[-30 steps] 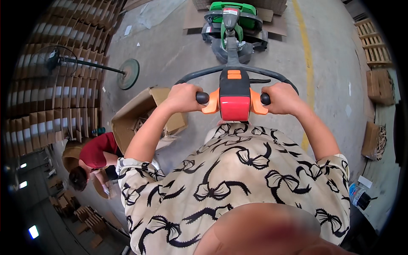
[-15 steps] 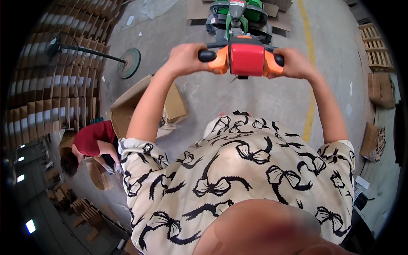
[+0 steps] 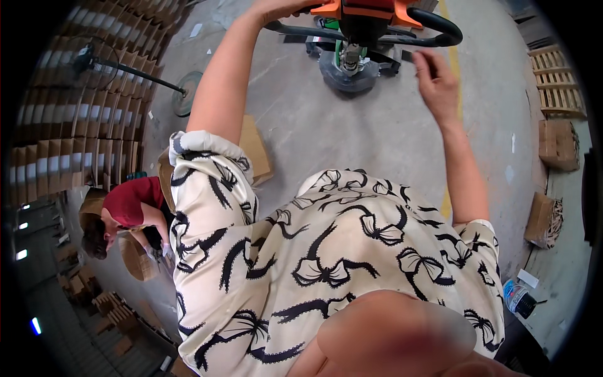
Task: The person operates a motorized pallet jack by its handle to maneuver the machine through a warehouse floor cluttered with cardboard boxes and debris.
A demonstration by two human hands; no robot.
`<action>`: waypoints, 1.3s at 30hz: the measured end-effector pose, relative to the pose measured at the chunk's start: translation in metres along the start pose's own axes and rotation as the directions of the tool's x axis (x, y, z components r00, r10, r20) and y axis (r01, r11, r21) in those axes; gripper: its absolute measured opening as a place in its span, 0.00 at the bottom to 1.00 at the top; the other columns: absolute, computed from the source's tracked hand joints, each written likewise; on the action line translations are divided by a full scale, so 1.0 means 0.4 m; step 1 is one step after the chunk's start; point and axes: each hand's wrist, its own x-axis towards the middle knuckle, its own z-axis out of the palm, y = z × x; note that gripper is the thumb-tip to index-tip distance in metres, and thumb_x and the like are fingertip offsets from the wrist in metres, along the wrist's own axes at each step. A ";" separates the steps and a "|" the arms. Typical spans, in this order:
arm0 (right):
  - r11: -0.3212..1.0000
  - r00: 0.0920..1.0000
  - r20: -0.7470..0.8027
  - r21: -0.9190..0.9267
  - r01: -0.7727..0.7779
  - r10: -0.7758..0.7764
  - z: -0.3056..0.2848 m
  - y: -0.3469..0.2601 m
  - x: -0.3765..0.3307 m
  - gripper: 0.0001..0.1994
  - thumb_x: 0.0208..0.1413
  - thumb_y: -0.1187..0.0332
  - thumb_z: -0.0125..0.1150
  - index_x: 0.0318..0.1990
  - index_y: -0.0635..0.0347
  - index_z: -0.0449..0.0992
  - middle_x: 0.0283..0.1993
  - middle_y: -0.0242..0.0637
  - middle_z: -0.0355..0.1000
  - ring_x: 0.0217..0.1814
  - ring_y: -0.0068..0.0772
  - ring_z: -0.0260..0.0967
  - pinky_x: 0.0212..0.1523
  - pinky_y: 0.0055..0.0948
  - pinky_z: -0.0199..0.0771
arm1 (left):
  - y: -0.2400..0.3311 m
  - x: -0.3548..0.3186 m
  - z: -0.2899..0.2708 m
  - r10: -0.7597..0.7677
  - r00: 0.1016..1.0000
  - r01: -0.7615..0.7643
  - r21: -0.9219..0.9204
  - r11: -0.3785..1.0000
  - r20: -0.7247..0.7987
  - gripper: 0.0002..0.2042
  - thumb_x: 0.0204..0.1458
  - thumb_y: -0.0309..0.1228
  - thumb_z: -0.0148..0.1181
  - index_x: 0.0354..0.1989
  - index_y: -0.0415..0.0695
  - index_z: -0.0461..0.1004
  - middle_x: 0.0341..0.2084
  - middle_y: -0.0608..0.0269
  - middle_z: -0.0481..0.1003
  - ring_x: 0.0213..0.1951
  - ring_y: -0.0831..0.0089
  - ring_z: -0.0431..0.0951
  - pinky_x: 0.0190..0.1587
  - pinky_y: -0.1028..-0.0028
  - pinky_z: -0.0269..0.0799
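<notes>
At the top edge, my left hand is wrapped round the left side of an electric pallet jack's control handle, its fingers partly cut off by the frame. The handle has orange grips on a black head, with a black curved bar looping out on the right. My right hand is off the handle, just below that bar, with loosely bent fingers apart and nothing in them. Below the handle shows the jack's dark base with green parts, standing on the concrete floor.
At the left, a co-worker in a red top bends over a cardboard box. Cardboard partitions are stacked behind a standing fan. An open carton lies nearer me. Pallets and boxes line the right side.
My right hand has let go of the handle and dropped below it. The handle, with my left hand on it, has moved up the picture and tipped, showing its curved bar.
</notes>
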 end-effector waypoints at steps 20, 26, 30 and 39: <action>0.921 0.915 0.149 -0.168 -0.351 0.376 0.121 -0.027 0.062 0.19 0.40 0.52 0.60 0.27 0.61 0.77 0.24 0.44 0.73 0.29 0.41 0.72 0.33 0.30 0.70 | 0.040 0.021 0.035 0.307 0.949 -0.311 -0.048 0.949 -0.076 0.33 0.38 0.66 0.52 0.32 0.45 0.79 0.25 0.62 0.76 0.29 0.71 0.74 0.32 0.72 0.68; 0.897 0.989 0.151 -0.437 0.071 -0.005 0.096 -0.006 0.054 0.12 0.41 0.58 0.59 0.33 0.53 0.74 0.26 0.40 0.71 0.29 0.43 0.70 0.32 0.38 0.71 | 0.055 0.041 0.041 0.208 0.978 -0.207 -0.071 0.976 0.002 0.30 0.38 0.63 0.56 0.29 0.43 0.78 0.25 0.61 0.75 0.29 0.72 0.74 0.31 0.73 0.67; 0.936 0.995 0.094 -0.353 0.003 0.032 0.077 0.017 0.040 0.17 0.45 0.51 0.60 0.30 0.57 0.73 0.25 0.40 0.71 0.30 0.43 0.70 0.33 0.35 0.70 | 0.060 0.052 0.048 0.217 0.976 -0.217 -0.038 0.976 0.006 0.30 0.38 0.63 0.56 0.29 0.43 0.78 0.24 0.62 0.75 0.29 0.73 0.73 0.31 0.73 0.67; 0.869 0.984 0.060 -0.480 -0.119 0.167 0.084 0.065 0.100 0.21 0.54 0.51 0.47 0.29 0.63 0.74 0.22 0.42 0.70 0.23 0.38 0.68 0.30 0.31 0.68 | 0.092 0.074 0.048 0.251 0.968 -0.251 -0.010 0.968 0.017 0.30 0.37 0.63 0.56 0.28 0.42 0.78 0.22 0.62 0.75 0.27 0.73 0.73 0.29 0.74 0.67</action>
